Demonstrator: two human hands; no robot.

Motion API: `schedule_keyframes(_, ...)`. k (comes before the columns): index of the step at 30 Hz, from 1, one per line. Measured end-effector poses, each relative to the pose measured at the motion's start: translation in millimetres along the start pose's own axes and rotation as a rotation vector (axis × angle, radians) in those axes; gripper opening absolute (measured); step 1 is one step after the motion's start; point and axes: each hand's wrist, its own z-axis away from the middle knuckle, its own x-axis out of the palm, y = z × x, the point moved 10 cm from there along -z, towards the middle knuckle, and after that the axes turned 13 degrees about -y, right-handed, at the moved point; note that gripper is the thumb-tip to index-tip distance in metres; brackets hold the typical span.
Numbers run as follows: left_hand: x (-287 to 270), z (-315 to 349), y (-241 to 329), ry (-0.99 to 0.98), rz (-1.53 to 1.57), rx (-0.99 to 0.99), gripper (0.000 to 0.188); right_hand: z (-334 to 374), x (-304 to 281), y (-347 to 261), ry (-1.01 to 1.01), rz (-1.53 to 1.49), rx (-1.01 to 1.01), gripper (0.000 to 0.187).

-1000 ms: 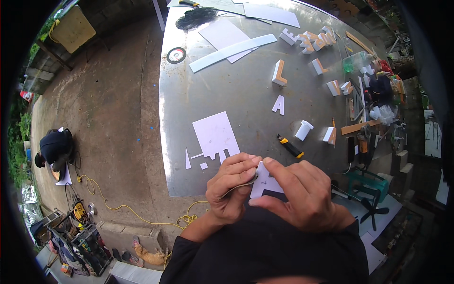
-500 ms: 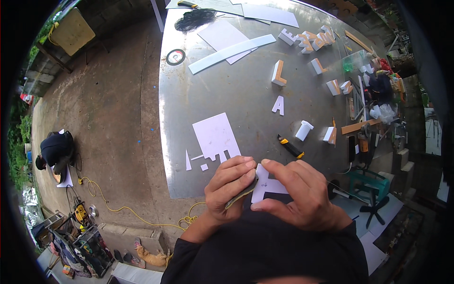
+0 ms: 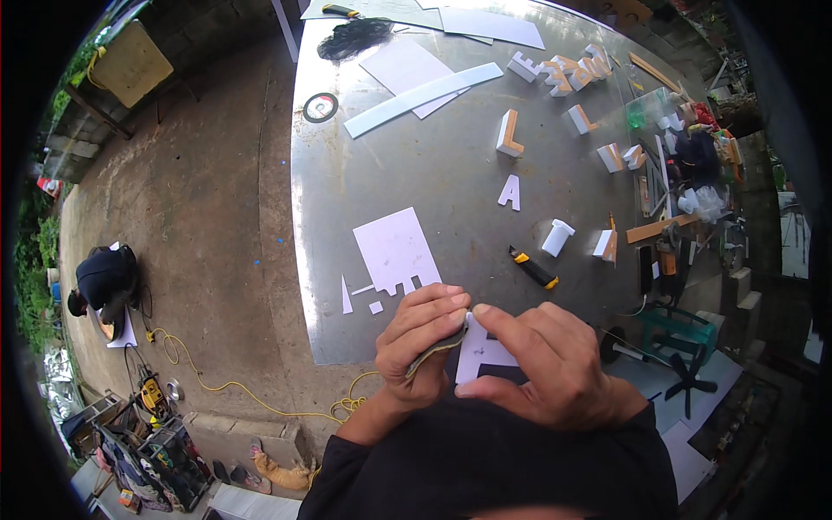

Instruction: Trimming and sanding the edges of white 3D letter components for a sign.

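My right hand [image 3: 548, 357] pinches a flat white cut-out letter [image 3: 473, 351] between thumb and fingers, just past the table's near edge. Bent round in my left hand [image 3: 423, 340] is a dark piece of sandpaper [image 3: 436, 349] with a pale edge. It lies against the left edge of the letter, close to my right thumb and index fingertip. Beyond my hands, a notched white sheet [image 3: 396, 245] lies among small offcuts. Farther off are a yellow-and-black utility knife [image 3: 533, 267], a flat white letter [image 3: 510, 192] and a white block letter [image 3: 557, 237].
White-and-brown block letters [image 3: 510, 133] stand across the metal table [image 3: 347, 186]. White strips [image 3: 425, 100], a cutting disc [image 3: 321, 107] and cluttered tools line its edges. A phone [image 3: 645, 269] lies at right. On the floor at left, a person [image 3: 107, 279] crouches near a yellow cord [image 3: 225, 386].
The letter has turned slightly and its lower end has shifted left. The sandpaper in my left hand has tilted and moved up a little along the edge. Both hands keep their hold.
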Motion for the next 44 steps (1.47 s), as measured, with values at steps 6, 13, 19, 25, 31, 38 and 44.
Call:
schedule_keyframes(6,-0.8,-0.7,0.7,0.012,-0.039,-0.003,0.028,-0.3,-2.1,2.4,0.003,0.024,0.015,0.057)
schedule_keyframes(13,-25.8,13.0,-45.9,0.138,0.314,-0.300,0.020,5.9,-22.8,27.1,0.069,-0.159,0.019,0.067)
schedule_keyframes(19,-29.3,6.1,-29.5,0.152,0.163,-0.413,0.025,13.3,-10.1,22.1,0.017,-0.244,-0.030,0.069)
schedule_keyframes(25,8.4,-4.4,-14.4,-0.146,0.566,-0.490,0.013,25.1,-6.9,-8.9,0.064,0.344,-0.070,0.069)
schedule_keyframes(31,21.2,5.1,-15.2,-0.101,0.581,-0.581,0.009,38.4,-10.5,-16.0,0.147,0.515,-0.112,0.070)
schedule_keyframes(38,43.7,27.3,-49.6,-0.029,0.409,-0.638,0.008,104.4,3.5,63.6,0.515,-0.405,0.259,0.040)
schedule_keyframes(44,102.4,50.5,-79.2,-0.213,0.378,-0.713,0.012,155.8,81.2,129.8,0.642,-1.077,0.623,0.042)
